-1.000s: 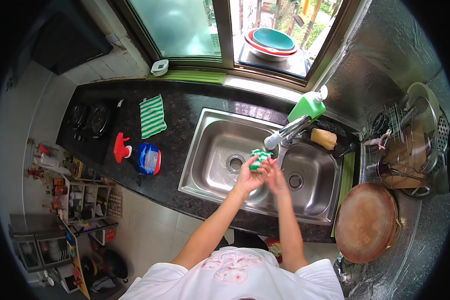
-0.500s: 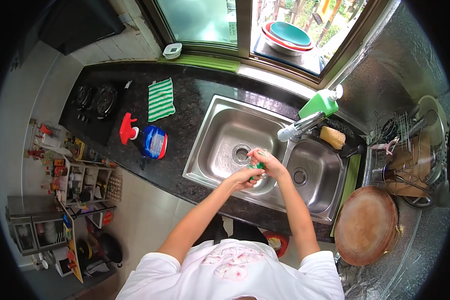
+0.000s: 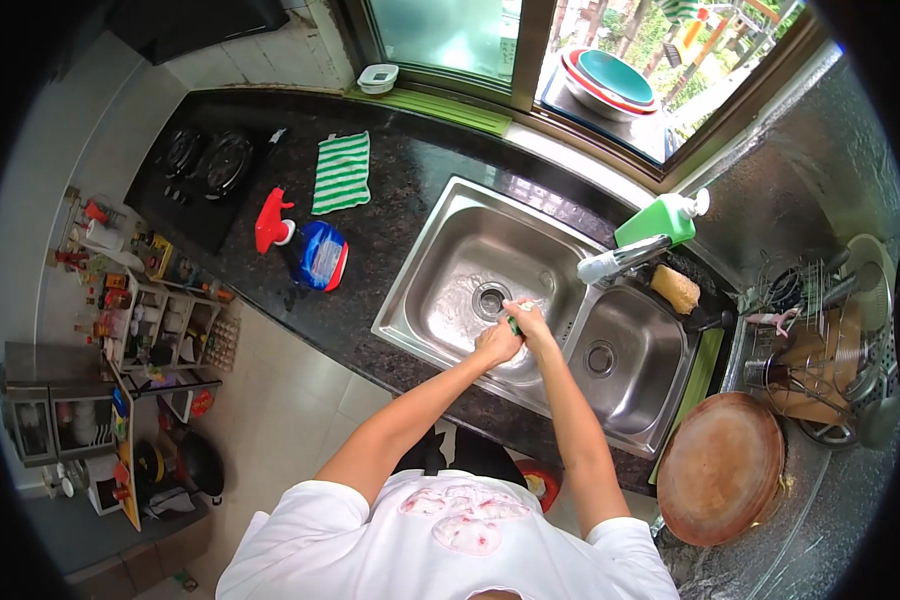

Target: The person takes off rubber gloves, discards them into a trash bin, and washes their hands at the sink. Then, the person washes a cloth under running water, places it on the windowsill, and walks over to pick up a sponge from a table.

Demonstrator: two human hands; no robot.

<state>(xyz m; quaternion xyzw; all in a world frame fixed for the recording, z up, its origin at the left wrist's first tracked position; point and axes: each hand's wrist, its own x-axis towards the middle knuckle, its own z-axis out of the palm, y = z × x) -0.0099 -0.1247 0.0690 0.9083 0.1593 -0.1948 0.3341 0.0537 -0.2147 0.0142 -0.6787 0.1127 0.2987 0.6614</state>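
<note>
Over the left basin of the steel sink (image 3: 435, 225), my left hand (image 3: 499, 341) and my right hand (image 3: 526, 318) press together, both closed around a green and white cloth (image 3: 514, 326). Only a small green part of the cloth shows between my fingers. Water spreads on the basin floor near the drain (image 3: 490, 299). The faucet (image 3: 622, 260) is just beyond my hands, to the right. A second striped green and white cloth (image 3: 342, 173) lies flat on the counter.
A blue spray bottle with a red nozzle (image 3: 322, 256) lies on the dark counter (image 3: 400, 160). Behind the faucet are a green soap bottle (image 3: 660, 220) and a sponge (image 3: 675, 289). At right are a round wooden board (image 3: 722, 468) and a dish rack (image 3: 820, 330).
My hands have closed together around the cloth, which showed more openly in my left hand earlier. The view has turned, and water now spreads over the basin floor.
</note>
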